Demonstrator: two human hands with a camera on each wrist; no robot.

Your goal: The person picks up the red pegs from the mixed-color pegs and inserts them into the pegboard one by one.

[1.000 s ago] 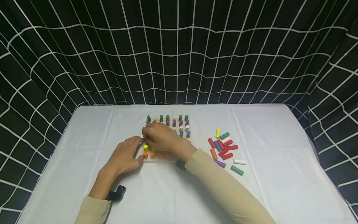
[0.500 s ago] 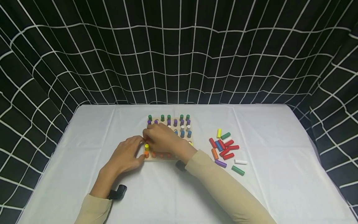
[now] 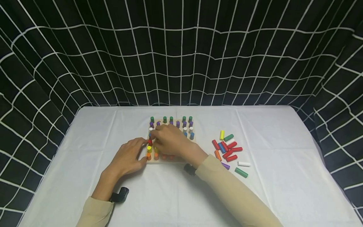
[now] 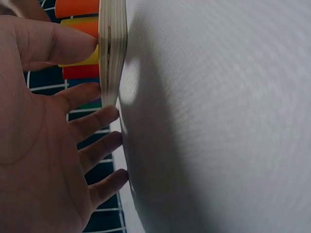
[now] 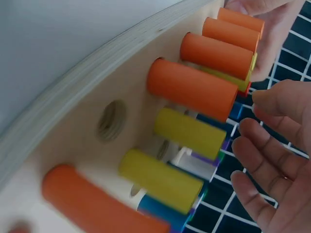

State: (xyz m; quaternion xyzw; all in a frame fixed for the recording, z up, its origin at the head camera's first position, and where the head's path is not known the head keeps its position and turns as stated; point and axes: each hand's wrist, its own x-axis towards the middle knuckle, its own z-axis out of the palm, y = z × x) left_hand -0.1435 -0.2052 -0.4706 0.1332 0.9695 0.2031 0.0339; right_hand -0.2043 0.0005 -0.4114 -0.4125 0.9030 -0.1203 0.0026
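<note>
A wooden pegboard (image 3: 181,162) lies on the white table with rows of coloured pegs upright in it. My left hand (image 3: 127,159) rests at the board's left side, thumb and fingertips against its edge (image 4: 112,53), fingers spread. Over the board is my right hand (image 3: 174,140), which hides its middle. In the right wrist view its loosely bent fingers (image 5: 260,136) hold nothing. A red peg (image 3: 150,142) stands in the left column, behind a yellow peg (image 3: 149,149) and an orange peg (image 3: 148,156). An empty hole (image 5: 112,120) shows in the orange row.
Right of the board lies a loose group of pegs: several red, a blue peg (image 3: 221,148), a yellow peg (image 3: 222,135), an orange peg (image 3: 217,155), a purple peg (image 3: 225,165), plus white and green ones. A dark curtain with white grid lines (image 3: 181,56) surrounds the table's back and sides.
My right hand has drawn back slightly to the right from the left column, letting go of the red peg, which now shows standing there. The left hand stays on the board's edge.
</note>
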